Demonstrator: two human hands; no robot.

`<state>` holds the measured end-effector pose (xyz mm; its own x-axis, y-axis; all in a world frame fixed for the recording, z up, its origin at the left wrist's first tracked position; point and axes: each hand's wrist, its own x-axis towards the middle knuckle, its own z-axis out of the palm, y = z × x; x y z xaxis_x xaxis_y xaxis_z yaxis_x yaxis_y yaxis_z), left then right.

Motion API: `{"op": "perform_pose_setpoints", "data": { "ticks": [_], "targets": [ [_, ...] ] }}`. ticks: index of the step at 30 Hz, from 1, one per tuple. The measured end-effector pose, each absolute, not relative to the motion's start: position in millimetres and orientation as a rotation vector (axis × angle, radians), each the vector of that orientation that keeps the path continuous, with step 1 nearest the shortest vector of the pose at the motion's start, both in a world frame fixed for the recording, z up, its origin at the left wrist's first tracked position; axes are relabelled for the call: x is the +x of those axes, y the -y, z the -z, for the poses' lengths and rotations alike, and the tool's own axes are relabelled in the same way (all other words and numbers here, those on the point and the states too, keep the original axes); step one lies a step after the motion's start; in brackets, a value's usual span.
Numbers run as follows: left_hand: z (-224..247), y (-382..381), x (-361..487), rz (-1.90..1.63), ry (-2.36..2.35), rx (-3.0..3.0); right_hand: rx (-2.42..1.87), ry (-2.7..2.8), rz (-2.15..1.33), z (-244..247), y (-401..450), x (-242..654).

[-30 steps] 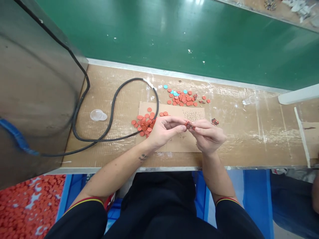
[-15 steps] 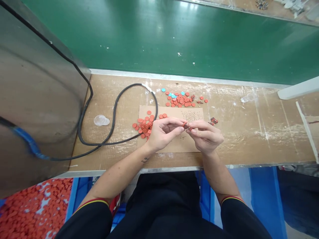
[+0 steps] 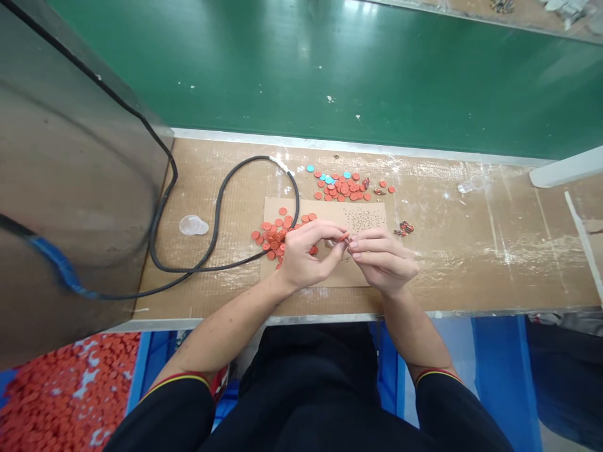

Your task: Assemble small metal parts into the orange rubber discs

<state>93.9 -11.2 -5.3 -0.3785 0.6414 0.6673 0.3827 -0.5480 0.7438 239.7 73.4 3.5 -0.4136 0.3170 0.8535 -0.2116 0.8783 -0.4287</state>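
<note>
My left hand (image 3: pixel 308 254) pinches a small red button-like disc (image 3: pixel 344 237) between thumb and fingertips, above the flat cardboard piece (image 3: pixel 306 280). My right hand (image 3: pixel 384 258) meets it there, its fingertips closed at the disc's right edge on a small dark reddish piece whose kind I cannot tell. Beside my left hand lies a loose pile of red discs (image 3: pixel 274 237), partly covered by the hand. Many tiny brass-coloured bits (image 3: pixel 365 218) are scattered over the cardboard's upper right part.
A second group of red discs (image 3: pixel 345 189) with several blue discs (image 3: pixel 328 179) lies behind the cardboard. Small dark-red pieces (image 3: pixel 404 228) sit to the right. A looped black cable (image 3: pixel 217 213) and a clear plastic cup (image 3: pixel 193 225) occupy the left. A bin of red discs (image 3: pixel 70 389) stands below.
Both hands have shifted slightly left, and the fingertips have turned a little around the red disc. More red discs show beside my left hand.
</note>
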Motion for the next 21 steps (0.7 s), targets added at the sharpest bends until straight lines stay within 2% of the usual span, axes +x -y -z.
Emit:
{"op": "perform_pose_setpoints", "data": {
  "ticks": [5,12,21],
  "targets": [
    [7.4,11.9,92.2,-2.035,-1.459,1.673,-0.084,1.900,-0.603,0.2,-70.6,238.6],
    [6.9,13.2,93.1,-1.994,-1.255,1.716,-0.184,1.782,-0.781,4.5,-69.8,238.1],
    [4.5,14.5,89.6,-1.923,-1.253,1.848,-0.195,1.861,-0.800,1.0,-72.8,241.2]
  ]
}}
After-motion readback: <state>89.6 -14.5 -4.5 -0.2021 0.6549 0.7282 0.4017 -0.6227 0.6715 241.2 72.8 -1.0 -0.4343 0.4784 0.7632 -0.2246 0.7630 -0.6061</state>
